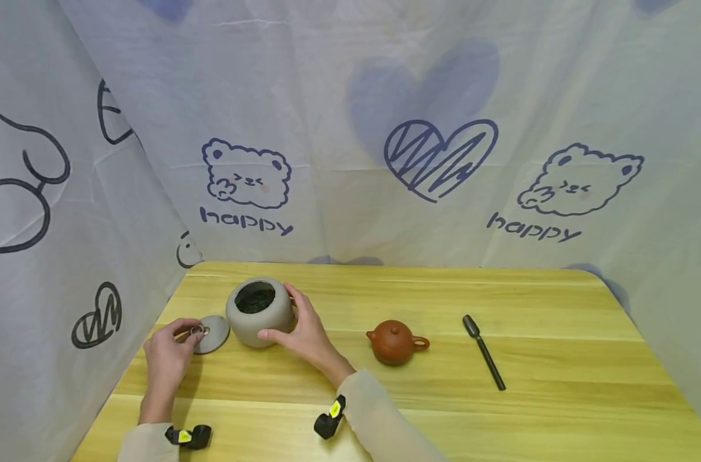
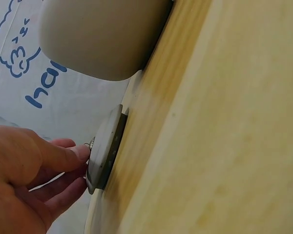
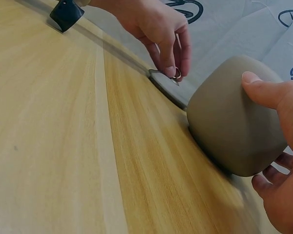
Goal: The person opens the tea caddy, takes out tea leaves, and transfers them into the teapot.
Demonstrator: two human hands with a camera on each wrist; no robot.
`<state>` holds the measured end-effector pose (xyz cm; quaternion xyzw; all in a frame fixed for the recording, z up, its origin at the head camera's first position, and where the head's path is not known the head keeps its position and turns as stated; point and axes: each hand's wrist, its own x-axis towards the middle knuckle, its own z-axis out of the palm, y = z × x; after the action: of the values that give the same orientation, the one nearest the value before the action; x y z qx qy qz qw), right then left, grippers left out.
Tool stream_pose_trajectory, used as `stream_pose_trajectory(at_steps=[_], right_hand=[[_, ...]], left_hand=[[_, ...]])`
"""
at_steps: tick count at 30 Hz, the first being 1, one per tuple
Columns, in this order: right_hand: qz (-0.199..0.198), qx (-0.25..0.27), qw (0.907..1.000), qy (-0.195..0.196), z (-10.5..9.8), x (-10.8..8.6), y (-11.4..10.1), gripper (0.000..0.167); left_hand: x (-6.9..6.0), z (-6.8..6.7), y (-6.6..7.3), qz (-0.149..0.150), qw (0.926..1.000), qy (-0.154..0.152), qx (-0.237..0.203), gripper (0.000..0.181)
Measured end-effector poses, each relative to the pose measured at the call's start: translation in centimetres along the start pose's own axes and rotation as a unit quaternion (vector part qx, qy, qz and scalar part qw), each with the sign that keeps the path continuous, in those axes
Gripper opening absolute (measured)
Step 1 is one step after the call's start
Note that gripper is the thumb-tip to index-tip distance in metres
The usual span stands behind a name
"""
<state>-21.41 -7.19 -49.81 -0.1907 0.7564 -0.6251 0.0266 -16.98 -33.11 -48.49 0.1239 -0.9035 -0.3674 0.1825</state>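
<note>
A round grey jar (image 1: 252,330) stands at the left of the table, its mouth uncovered and dark tea leaves (image 1: 256,301) inside. My right hand (image 1: 307,337) grips the jar's right side, thumb in front and fingers behind, as the right wrist view also shows. Just left of the jar, the flat grey lid (image 1: 216,335) lies on the wood. My left hand (image 1: 168,350) pinches the small metal ring (image 3: 177,73) on top of the lid between thumb and finger. In the left wrist view, the lid's dark underside rim (image 2: 118,141) faces the tabletop.
A reddish-brown clay teapot (image 1: 392,343) sits right of my right hand, its handle pointing right. Farther right lies a dark tea scoop (image 1: 484,353). Printed cloth (image 1: 339,192) hangs behind the wooden table (image 1: 558,321) and along its sides.
</note>
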Motion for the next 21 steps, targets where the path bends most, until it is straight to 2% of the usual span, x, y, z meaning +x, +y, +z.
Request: stream_pose_trajectory(at_steps=[5, 10, 15, 21], right_hand=[[-0.005, -0.005, 1.0000, -0.001, -0.08, 0.14, 0.11, 0.100], [-0.003, -0.003, 1.0000, -0.001, -0.13, 0.13, 0.07, 0.101], [-0.005, -0.006, 1.0000, -0.003, -0.13, 0.11, 0.00, 0.100], [-0.011, -0.006, 0.9999, -0.005, -0.19, 0.21, 0.04, 0.099]], left_hand=[[0.08, 0.25, 0.21, 0.009, 0.9998, 0.008, 0.013, 0.013], [0.08, 0.21, 0.37, 0.009, 0.9998, 0.019, 0.007, 0.012], [0.24, 0.03, 0.28, -0.016, 0.9996, 0.022, 0.002, 0.010], [0.28, -0.34, 0.21, -0.037, 0.9992, 0.001, -0.012, 0.014]])
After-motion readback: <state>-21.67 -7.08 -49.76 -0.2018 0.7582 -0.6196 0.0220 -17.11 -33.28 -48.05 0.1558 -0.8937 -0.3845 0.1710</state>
